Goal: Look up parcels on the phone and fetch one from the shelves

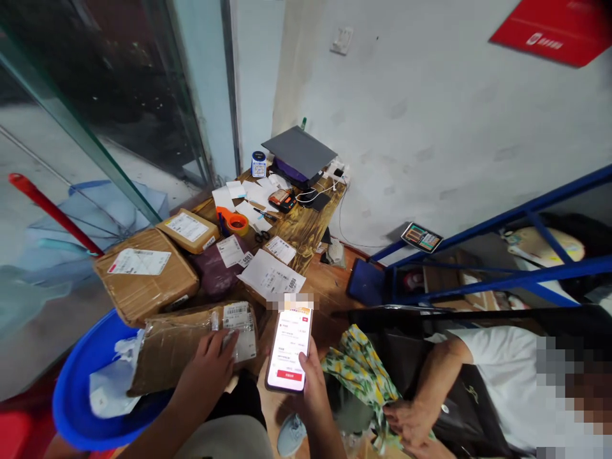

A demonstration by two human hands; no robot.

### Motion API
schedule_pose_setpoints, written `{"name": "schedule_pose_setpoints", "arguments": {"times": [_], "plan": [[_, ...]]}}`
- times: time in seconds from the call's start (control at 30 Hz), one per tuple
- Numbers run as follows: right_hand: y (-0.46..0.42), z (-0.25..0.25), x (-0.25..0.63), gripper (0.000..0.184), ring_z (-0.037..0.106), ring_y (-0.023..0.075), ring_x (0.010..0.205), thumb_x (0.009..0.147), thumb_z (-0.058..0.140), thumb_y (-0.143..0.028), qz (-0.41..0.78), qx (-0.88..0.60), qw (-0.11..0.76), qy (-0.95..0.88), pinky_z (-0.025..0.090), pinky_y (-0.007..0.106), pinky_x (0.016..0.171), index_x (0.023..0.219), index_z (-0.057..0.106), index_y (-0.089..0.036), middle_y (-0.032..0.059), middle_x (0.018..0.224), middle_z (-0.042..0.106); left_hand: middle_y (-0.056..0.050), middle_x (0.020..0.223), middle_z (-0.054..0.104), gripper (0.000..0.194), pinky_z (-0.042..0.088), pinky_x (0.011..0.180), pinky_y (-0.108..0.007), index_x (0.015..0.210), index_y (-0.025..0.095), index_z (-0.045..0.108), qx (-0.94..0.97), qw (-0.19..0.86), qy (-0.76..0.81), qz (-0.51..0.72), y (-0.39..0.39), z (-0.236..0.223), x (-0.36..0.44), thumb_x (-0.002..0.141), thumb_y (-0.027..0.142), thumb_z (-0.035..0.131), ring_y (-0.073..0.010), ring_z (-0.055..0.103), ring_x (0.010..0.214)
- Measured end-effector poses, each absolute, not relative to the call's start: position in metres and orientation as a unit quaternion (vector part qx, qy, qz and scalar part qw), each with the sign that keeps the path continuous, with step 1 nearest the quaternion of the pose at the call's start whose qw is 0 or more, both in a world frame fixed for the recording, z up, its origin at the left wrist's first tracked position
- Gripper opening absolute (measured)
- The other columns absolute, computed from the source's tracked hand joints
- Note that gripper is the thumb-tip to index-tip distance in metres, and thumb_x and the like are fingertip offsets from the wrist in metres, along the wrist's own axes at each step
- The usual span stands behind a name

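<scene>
My left hand (208,366) rests with its fingers laid over a brown taped parcel (182,347), close to the white label (239,328) on its right end. My right hand (310,376) grips a smartphone (289,347) upright, its lit screen showing a white page with a red button. The parcel leans on the rim of a blue plastic basin (81,395) that also holds a white plastic bag (112,382).
Labelled cardboard boxes (146,274) and a dark purple packet (217,271) lie on the wooden table (306,229), with tape, scissors and a grey laptop further back. Another person in a white shirt (507,382) at the right holds a yellow-green patterned cloth (366,376). Blue metal shelving (502,255) stands behind.
</scene>
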State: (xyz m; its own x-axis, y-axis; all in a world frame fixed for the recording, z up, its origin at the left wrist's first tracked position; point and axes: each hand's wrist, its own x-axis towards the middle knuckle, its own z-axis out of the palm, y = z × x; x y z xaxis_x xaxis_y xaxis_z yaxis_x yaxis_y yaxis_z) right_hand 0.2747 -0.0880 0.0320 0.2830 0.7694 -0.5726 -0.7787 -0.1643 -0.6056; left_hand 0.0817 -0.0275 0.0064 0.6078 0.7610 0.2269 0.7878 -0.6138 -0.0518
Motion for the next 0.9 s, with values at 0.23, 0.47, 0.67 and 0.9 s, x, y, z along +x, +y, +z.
{"name": "schedule_pose_setpoints", "arguments": {"times": [0.23,0.47,0.67,0.9], "plan": [[-0.086,0.03,0.272,0.1,0.069,0.0129,0.089,0.054,0.085,-0.043,0.608,-0.456,0.65,0.008,0.054,0.02,0.076,0.135,0.029,-0.025,-0.0008,0.099,0.074,-0.013,0.104,0.063,0.046,0.051,0.082,-0.038,0.121,0.017,0.061,-0.884,0.056,-0.461,-0.064,-0.028,0.013,0.09,0.076,0.011,0.054,-0.0258,0.053,0.095],[-0.085,0.026,0.27,0.094,0.067,0.0149,0.096,0.063,0.078,-0.045,0.619,-0.46,0.634,-0.057,0.054,0.024,0.078,0.138,0.026,-0.025,0.0008,0.107,0.072,-0.013,0.104,0.064,0.055,0.053,0.072,-0.038,0.125,0.021,0.058,-0.872,0.015,-0.488,-0.035,-0.027,0.02,0.099,0.072,0.01,0.055,-0.029,0.055,0.094],[-0.085,0.022,0.27,0.086,0.066,0.0165,0.095,0.068,0.075,-0.042,0.621,-0.462,0.627,-0.084,0.053,0.027,0.082,0.138,0.027,-0.025,0.0023,0.113,0.069,-0.012,0.102,0.064,0.054,0.055,0.07,-0.037,0.124,0.023,0.058,-0.872,0.0,-0.49,-0.027,-0.025,0.022,0.1,0.072,0.01,0.054,-0.0292,0.056,0.094],[-0.082,0.026,0.267,0.084,0.065,0.015,0.1,0.066,0.078,-0.038,0.621,-0.456,0.632,-0.083,0.051,0.024,0.083,0.136,0.032,-0.027,-0.0005,0.116,0.068,-0.011,0.102,0.064,0.056,0.055,0.067,-0.037,0.125,0.027,0.057,-0.874,-0.01,-0.486,-0.018,-0.024,0.025,0.1,0.072,0.01,0.055,-0.0295,0.056,0.095]]}}
